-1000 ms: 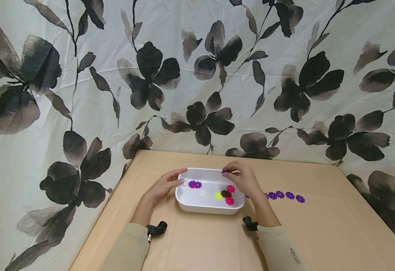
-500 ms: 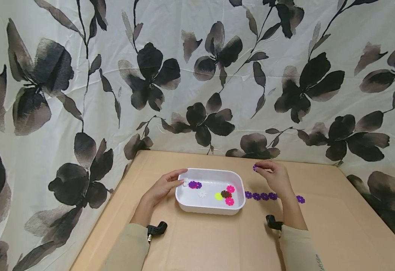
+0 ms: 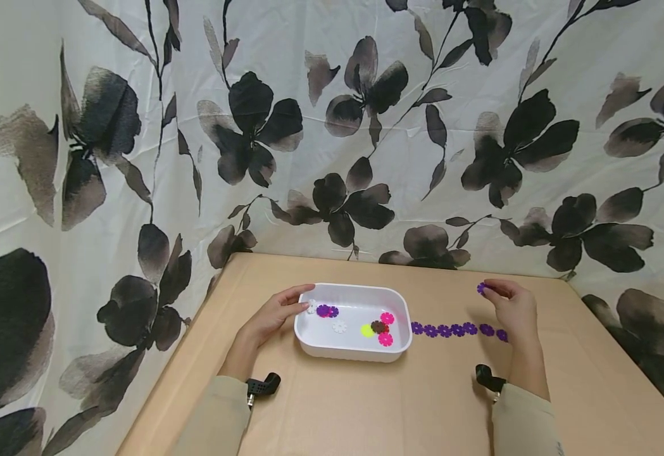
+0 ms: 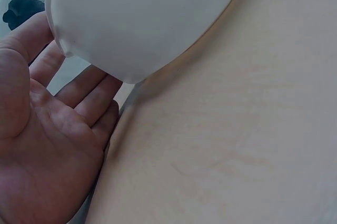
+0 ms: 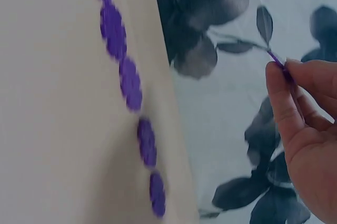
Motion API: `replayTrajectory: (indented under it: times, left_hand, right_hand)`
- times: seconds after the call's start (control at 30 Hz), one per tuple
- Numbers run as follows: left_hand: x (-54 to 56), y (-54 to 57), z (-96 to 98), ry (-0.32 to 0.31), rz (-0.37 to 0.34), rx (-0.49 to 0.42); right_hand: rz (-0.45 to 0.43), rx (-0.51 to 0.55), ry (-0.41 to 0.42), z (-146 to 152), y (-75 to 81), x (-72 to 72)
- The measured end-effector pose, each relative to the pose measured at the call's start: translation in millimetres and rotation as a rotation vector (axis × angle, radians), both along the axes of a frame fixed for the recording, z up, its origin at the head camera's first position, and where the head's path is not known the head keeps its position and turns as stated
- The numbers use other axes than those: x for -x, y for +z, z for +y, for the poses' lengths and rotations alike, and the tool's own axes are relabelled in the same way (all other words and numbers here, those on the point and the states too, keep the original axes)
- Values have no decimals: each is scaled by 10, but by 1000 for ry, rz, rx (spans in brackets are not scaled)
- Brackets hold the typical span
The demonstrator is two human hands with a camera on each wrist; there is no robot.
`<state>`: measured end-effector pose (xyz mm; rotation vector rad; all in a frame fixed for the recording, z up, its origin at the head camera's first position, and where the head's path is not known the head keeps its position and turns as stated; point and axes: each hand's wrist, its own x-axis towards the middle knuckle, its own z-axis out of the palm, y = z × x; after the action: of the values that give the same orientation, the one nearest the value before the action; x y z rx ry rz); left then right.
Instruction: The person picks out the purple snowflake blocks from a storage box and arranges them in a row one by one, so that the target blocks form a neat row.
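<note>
A purple flower-shaped disc (image 3: 482,288) is pinched between the thumb and fingers of my right hand (image 3: 513,309), raised over the right end of a row. That row of purple flower-shaped discs (image 3: 444,330) runs rightward from the white plastic tray (image 3: 353,352); the hand and wrist overlap its last disc in the head view. In the right wrist view, the held disc (image 5: 280,63) is seen edge-on. My left hand (image 3: 275,315) grips the tray's left end, thumb at the rim. From the left wrist, the fingers (image 4: 87,87) reach round the tray's outer wall (image 4: 137,34).
Inside the tray, purple discs (image 3: 325,311) sit at the left, with a white disc (image 3: 339,327) near the middle. Pink (image 3: 387,318), brown (image 3: 378,327) and yellow discs (image 3: 367,330) cluster at the right. A floral cloth (image 3: 354,145) hangs behind the tan table (image 3: 332,405).
My right hand has moved from over the tray to the right with the purple disc, above the row's far end. The left hand and tray have stayed put.
</note>
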<state>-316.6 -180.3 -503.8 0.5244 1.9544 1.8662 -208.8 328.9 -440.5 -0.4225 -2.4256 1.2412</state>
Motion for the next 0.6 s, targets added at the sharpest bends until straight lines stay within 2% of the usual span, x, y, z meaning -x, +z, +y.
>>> replayTrajectory:
  times: [0.17, 0.37, 0.47, 0.6]
  left_hand:
    - [-1, -6, -5, -1, 18, 14]
    - [-8, 4, -7, 11, 0, 6]
    - [-10, 15, -7, 8, -2, -2]
    - [-10, 19, -5, 6, -8, -5]
  right_hand:
    - [-39, 48, -24, 203, -56, -115]
    - [-86, 71, -30, 464, -139, -248]
    - [-140, 26, -27, 586, -166, -331]
    - [-220, -97, 15, 721, -201, -426]
